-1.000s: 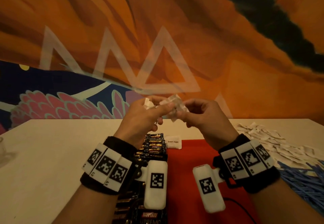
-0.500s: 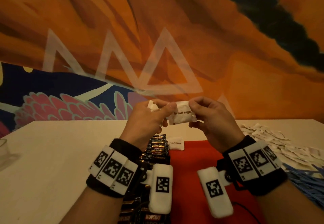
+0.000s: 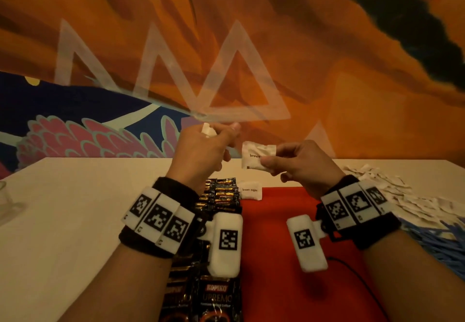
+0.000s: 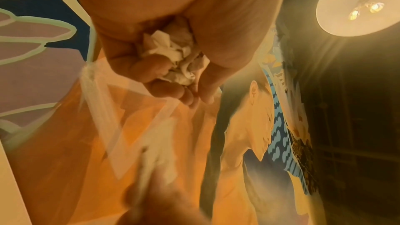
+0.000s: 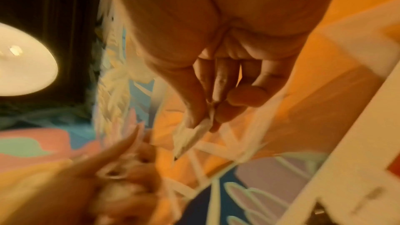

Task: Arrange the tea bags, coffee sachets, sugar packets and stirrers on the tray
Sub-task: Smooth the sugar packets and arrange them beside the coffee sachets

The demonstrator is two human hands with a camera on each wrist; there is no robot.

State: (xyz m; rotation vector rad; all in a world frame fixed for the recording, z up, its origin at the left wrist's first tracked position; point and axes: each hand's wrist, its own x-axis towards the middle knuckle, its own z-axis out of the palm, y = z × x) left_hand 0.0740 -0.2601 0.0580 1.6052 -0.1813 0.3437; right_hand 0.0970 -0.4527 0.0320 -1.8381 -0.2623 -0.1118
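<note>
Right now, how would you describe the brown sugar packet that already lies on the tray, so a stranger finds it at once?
Find the red tray on the white table. At its far edge, beside the row of black coffee sachets, lies one white brown sugar packet. Unlike the packet pinched in the right hand, it rests flat.

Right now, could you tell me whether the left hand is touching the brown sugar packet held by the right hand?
Apart. The head view shows a gap between the left hand and the brown sugar packet, pinched only by the right hand.

left hand (image 3: 201, 150) raised, fingers curled closed | right hand (image 3: 299, 163) raised, fingertips pinching
</note>
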